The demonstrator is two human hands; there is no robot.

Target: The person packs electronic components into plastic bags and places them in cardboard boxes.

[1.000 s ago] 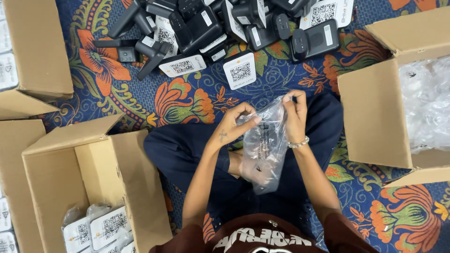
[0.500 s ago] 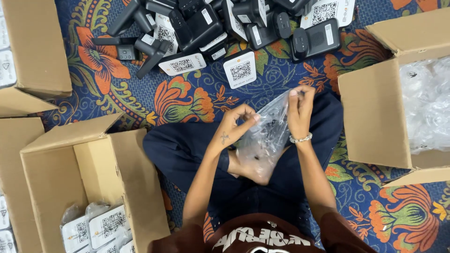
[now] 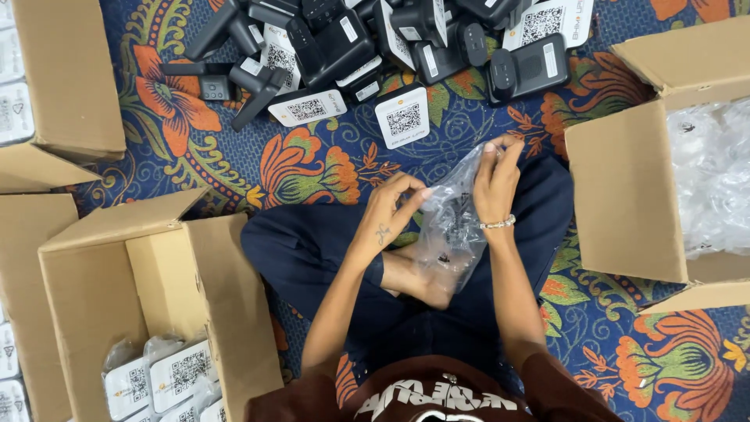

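- Clear plastic bag point(image 3: 453, 227) with a dark device inside sits over the person's lap, above crossed legs.
- Left hand point(image 3: 391, 212) fingers pinch its edge.
- Right hand point(image 3: 494, 184) fingers grip its top.

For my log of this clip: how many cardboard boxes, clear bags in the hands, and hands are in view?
Cardboard boxes: 4 – top left, left edge, lower left, right
Clear plastic bag in the hands: 1
Hands: 2 – left hand, right hand
Total: 7
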